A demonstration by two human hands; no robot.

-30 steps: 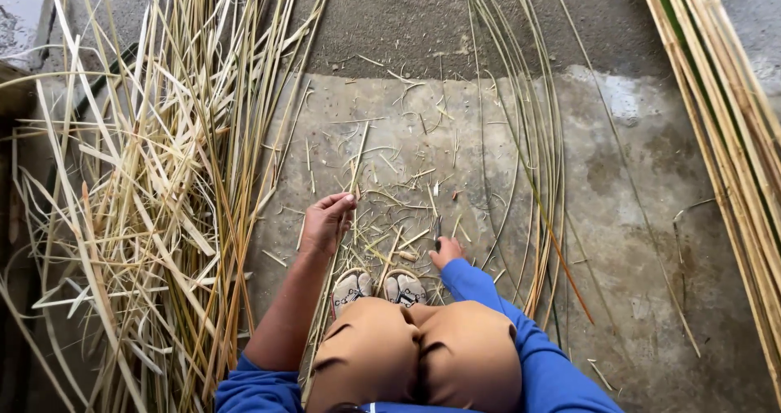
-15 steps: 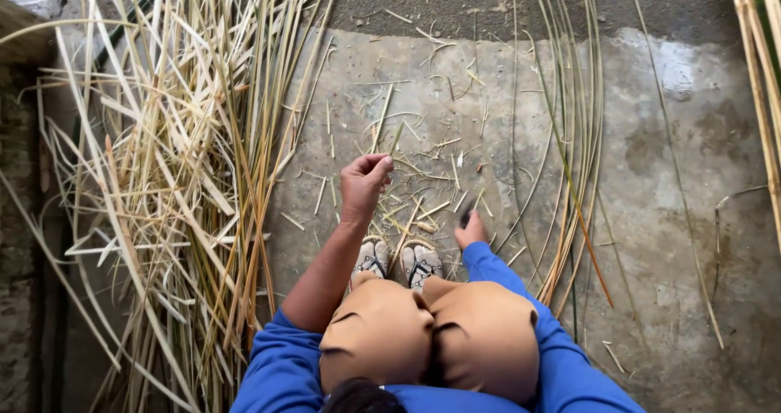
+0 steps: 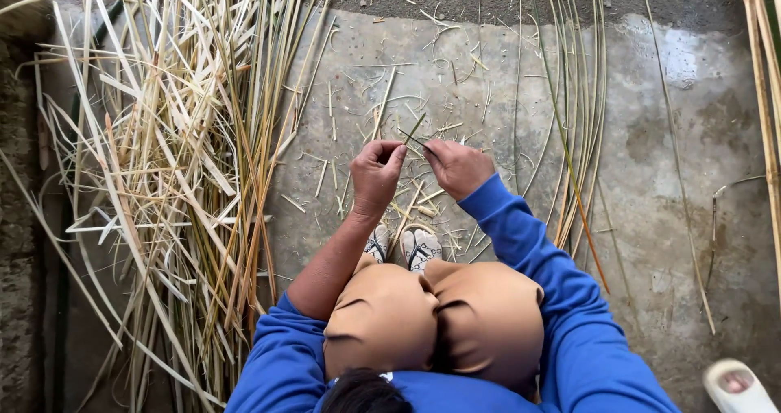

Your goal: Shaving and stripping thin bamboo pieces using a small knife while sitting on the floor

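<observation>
A: State hand positions.
B: Left hand (image 3: 376, 171) and right hand (image 3: 457, 167) are together, both pinched on a thin green strip (image 3: 412, 132) above the sandals (image 3: 400, 246).
A: Technique?
B: Keep grips close; pull evenly.
A: Change?
B: Half a second ago the right hand rested low beside the sandals; now raised.

Dry matt bamboo strips (image 3: 179, 161), rough concrete floor (image 3: 667, 161)

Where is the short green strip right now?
In the head view, the short green strip is pinched between the left hand and right hand, mid-frame above the feet, with the big straw pile to its left.
</observation>
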